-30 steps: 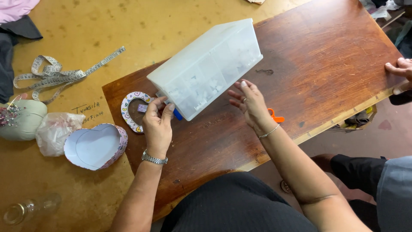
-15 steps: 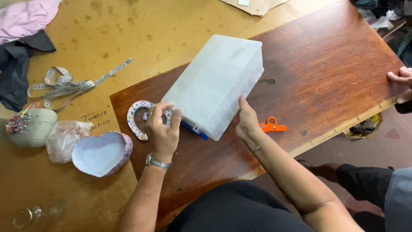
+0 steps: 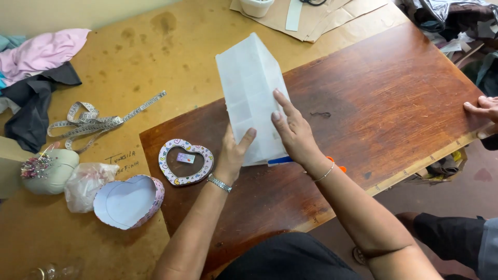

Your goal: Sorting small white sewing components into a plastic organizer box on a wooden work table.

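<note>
Along the far left edge of the yellowish tabletop (image 3: 155, 57) lay a heap of pink and dark cloth (image 3: 36, 72). Nearer the front on that side sat a pale pincushion bowl (image 3: 49, 173) stuck with pins, touching a crumpled clear plastic bag (image 3: 85, 184). A coiled measuring tape (image 3: 93, 122) lay between the cloth and the brown wooden board (image 3: 394, 103) that covered the right part of the tabletop. A heart-shaped box lid (image 3: 128, 202), hollow side up, overhung the board's left corner, and the matching heart-shaped box base (image 3: 185, 162) lay on the board just beside it, with a small tag inside.

The left hand (image 3: 233, 153) pressed its curled fingers against the lower left edge of a translucent white plastic box (image 3: 251, 93), thumb up against its face. The box stood tilted on the board near its far left edge, its long side running away from the person, with nothing between it and the hands. The right hand (image 3: 293, 129) lay flat on the box's lower right face, fingers spread and extended, steadying rather than clasping it. A blue object (image 3: 280, 161) showed under the box's near end, and an orange piece (image 3: 337, 165) peeked out behind the right wrist.

Sheets of brown paper (image 3: 337, 18) lay at the tabletop's far edge. At the board's right edge another person's hand (image 3: 482, 109) rested on the wood.
</note>
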